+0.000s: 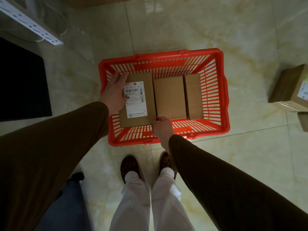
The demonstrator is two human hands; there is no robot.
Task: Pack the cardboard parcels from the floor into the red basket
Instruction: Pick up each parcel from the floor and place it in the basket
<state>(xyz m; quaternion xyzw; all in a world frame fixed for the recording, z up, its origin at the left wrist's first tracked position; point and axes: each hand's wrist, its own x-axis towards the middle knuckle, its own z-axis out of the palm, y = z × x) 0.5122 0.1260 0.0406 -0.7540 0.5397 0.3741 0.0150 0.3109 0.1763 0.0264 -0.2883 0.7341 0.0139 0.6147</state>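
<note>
1. Glossy cream marble-patterned floor tiles (183,30) fill the frame, crossed by thin grout lines.
2. A red slotted plastic basket (215,90) sits at centre, holding three brown cardboard parcels side by side.
3. The left hand (114,94) spreads over the labelled parcel (138,100) at the basket's left – its grip holding that parcel's far-left edge.
4. The right hand (162,129) pinches the same parcel's near-right corner.
5. More cardboard boxes (290,87) lie at the right edge; a dark mat (21,84) lies at left.
</note>
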